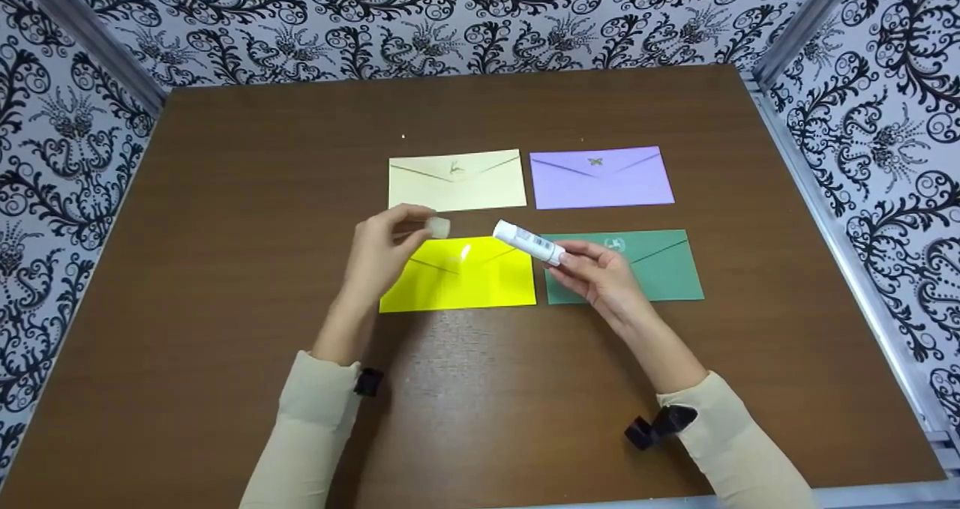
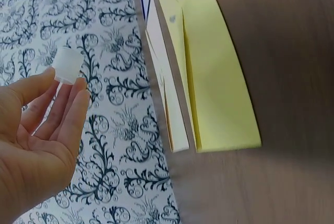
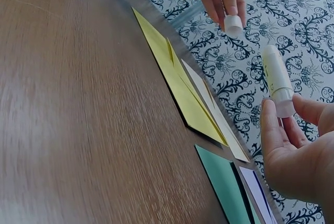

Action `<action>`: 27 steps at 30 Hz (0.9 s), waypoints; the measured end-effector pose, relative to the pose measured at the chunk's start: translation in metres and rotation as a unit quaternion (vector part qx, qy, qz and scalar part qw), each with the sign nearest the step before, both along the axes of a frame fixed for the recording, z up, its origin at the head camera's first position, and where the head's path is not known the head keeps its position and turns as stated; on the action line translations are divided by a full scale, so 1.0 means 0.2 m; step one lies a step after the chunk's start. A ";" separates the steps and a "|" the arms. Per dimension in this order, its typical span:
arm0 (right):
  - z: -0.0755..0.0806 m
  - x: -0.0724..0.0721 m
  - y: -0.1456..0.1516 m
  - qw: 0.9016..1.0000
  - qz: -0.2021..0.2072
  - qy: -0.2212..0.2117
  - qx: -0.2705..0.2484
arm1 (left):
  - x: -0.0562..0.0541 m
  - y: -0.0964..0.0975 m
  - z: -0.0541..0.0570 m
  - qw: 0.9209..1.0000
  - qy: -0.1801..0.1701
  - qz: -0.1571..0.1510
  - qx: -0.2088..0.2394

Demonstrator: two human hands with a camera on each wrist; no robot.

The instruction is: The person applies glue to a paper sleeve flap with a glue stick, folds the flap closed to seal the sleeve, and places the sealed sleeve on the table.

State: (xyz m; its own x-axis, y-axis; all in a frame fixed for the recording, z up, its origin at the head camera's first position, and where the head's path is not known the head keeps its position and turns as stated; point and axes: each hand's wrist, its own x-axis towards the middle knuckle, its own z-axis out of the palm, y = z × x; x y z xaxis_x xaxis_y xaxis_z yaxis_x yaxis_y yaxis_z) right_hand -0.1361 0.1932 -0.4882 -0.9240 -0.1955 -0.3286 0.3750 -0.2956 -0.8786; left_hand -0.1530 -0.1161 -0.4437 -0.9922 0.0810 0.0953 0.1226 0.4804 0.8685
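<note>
My left hand [image 1: 382, 250] pinches a small whitish cap [image 2: 68, 65] between thumb and fingertips, above the left end of the yellow envelope [image 1: 480, 288]. In my right hand [image 1: 604, 280] is a white glue stick [image 1: 527, 242], gripped near its lower end and tilted up to the left. Its bare white tip points toward the cap, with a gap between the two. That hand is over the left part of the green envelope [image 1: 667, 269]. In the right wrist view the cap's open end shows as a round hollow.
Behind the yellow envelope lies a cream envelope [image 1: 457, 187], and to its right a purple envelope [image 1: 604, 183] with a small gold butterfly. All rest on a brown wooden table [image 1: 225, 269]. Patterned black-and-white panels [image 1: 420, 22] stand at the back and sides.
</note>
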 end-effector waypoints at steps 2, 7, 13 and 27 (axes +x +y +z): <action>0.00 0.00 -0.01 1.000 0.001 -0.003 0.006 | 0.00 0.03 -0.01 1.000 0.002 -0.010 0.009; 0.00 0.00 -0.03 1.000 0.008 -0.005 0.010 | 0.02 0.09 -0.01 0.999 0.000 -0.034 0.033; 0.00 0.00 -0.04 1.000 0.012 -0.005 0.012 | 0.02 0.14 -0.03 0.997 -0.008 -0.055 0.060; -0.01 0.01 -0.04 1.000 0.023 -0.005 0.011 | 0.03 0.16 -0.07 0.993 -0.004 -0.071 0.092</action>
